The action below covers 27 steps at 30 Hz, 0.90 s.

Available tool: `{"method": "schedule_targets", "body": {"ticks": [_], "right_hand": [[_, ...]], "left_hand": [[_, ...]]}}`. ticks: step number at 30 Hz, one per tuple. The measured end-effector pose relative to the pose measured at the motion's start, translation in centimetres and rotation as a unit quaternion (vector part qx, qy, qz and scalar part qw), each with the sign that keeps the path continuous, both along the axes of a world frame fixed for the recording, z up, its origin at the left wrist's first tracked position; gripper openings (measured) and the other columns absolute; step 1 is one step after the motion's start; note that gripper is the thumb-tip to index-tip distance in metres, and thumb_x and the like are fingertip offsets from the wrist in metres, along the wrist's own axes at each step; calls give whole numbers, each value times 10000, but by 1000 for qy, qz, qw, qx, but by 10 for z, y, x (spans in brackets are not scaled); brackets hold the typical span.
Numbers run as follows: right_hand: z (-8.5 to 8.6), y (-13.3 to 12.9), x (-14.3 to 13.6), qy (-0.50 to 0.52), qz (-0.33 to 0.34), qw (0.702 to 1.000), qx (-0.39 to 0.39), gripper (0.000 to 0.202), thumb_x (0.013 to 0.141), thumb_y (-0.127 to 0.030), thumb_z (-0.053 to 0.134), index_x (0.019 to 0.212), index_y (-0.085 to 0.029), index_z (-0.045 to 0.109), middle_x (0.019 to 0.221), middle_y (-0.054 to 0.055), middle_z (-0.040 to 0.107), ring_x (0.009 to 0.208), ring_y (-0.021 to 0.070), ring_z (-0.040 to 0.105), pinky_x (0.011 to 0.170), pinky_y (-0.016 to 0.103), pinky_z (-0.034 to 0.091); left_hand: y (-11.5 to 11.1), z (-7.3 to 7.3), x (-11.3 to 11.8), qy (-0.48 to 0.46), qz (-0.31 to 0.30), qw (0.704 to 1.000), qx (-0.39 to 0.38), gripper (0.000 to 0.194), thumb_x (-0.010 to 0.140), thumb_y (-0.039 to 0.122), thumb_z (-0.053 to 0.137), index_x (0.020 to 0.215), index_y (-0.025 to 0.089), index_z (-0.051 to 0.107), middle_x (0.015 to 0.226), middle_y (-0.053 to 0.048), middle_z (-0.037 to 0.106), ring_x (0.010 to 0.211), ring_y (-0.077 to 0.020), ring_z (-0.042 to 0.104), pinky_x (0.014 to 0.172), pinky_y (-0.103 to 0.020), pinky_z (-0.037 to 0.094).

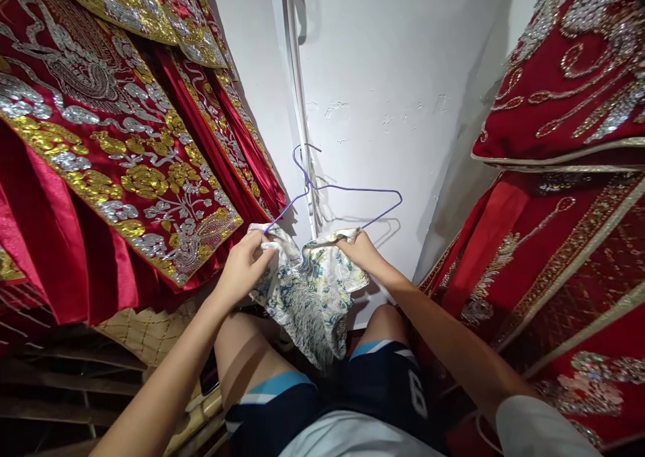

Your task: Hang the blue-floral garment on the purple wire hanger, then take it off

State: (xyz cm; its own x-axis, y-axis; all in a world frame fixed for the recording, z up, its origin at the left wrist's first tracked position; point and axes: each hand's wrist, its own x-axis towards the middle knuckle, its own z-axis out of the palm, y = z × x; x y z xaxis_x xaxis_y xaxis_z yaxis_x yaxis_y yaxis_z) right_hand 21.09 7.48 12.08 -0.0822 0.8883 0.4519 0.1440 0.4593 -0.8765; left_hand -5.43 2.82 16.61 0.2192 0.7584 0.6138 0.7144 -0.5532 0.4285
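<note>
Your shirt [347, 437] is closest, while your left hand [243, 263] and right hand [361, 252] pinch the top [312, 302] so it spreads wide at the hanger [347, 188].

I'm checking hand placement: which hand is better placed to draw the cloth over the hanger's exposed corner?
Probably the right hand: it pinches the edge of the patterned garment near the bare corner of the purple hanger, while the left hand grips the opposite side, farther away.

hanger [357, 189]: bottom hidden by cloth [312, 296]. right hand [359, 250]: some fingertips hidden. red clothes [95, 114]: cut by edges.
</note>
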Motion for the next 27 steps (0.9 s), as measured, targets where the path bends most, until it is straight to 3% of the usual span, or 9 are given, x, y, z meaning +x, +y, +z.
{"method": "schedule_targets", "body": {"ticks": [4, 6, 8, 10, 13, 17, 20, 23, 27], "right_hand": [[-1, -3, 4, 3, -19, 999, 43, 69, 716, -267, 582, 716, -206, 614, 607, -21, 512, 572, 142, 411, 556, 262, 346], [0, 1, 18, 38, -102, 990, 86, 356, 713, -227, 569, 1052, -201, 672, 809, 21, 645, 615, 150, 463, 585, 265, 391], [4, 10, 37, 68, -185, 975, 100, 657, 690, -200, 570, 1347, -200, 548, 1066, 79, 678, 620, 142, 473, 587, 272, 417], [10, 23, 55, 46, -198, 975, 88, 786, 659, -181, 574, 1439, -177, 473, 1179, 116, 662, 629, 140, 493, 605, 285, 442], [23, 42, 72, -35, -169, 982, 81, 629, 640, -151, 571, 1264, -123, 636, 1005, 92, 710, 698, 171, 569, 694, 316, 474], [44, 40, 80, -88, -201, 974, 65, 19, 638, -148, 644, 639, -139, 660, 624, 18, 620, 645, 184, 576, 619, 297, 453], [60, 24, 89, -72, -63, 995, -30, 130, 612, -215, 777, 645, -136, 680, 626, 24, 651, 641, 197, 616, 577, 285, 474], [66, 15, 100, -5, 109, 982, -154, 298, 596, -294, 850, 819, -125, 747, 777, 91, 740, 699, 235, 683, 617, 332, 545], [52, 24, 89, 98, 183, 950, -234, 321, 630, -383, 829, 825, -147, 736, 753, 109, 742, 694, 277, 715, 647, 412, 584]], "left_hand": [[18, 2, 11, -94, -3, 994, 56, 238, 885, 398, 584, 1032, 211, 592, 995, -51, 692, 888, -204, 653, 808, -287, 485], [22, 4, 9, -84, 15, 994, 74, 298, 895, 407, 573, 1110, 206, 625, 1031, -62, 714, 926, -211, 668, 839, -291, 495], [23, 6, 6, -66, 36, 994, 78, 326, 909, 420, 554, 1118, 198, 670, 997, -59, 735, 882, -206, 675, 827, -290, 502], [24, 8, 3, -53, 44, 995, 77, 331, 921, 428, 537, 1077, 189, 703, 940, -52, 745, 816, -197, 675, 792, -284, 505], [25, 13, 0, -30, 43, 994, 93, 307, 931, 412, 527, 998, 179, 716, 903, -52, 736, 793, -195, 665, 787, -291, 501], [28, 26, -9, -15, 76, 985, 155, 262, 929, 381, 531, 916, 185, 703, 1020, -92, 672, 963, -234, 633, 904, -344, 479], [32, 37, -19, -29, 123, 980, 156, 281, 919, 391, 531, 1030, 185, 687, 1212, -125, 595, 1114, -266, 583, 987, -377, 440], [36, 43, -26, -34, 150, 986, 68, 376, 935, 442, 491, 1157, 181, 645, 1111, -107, 664, 994, -257, 616, 900, -355, 457], [38, 42, -24, -3, 154, 988, 23, 415, 950, 489, 435, 1032, 170, 688, 897, -78, 715, 822, -240, 621, 766, -309, 440]]}}
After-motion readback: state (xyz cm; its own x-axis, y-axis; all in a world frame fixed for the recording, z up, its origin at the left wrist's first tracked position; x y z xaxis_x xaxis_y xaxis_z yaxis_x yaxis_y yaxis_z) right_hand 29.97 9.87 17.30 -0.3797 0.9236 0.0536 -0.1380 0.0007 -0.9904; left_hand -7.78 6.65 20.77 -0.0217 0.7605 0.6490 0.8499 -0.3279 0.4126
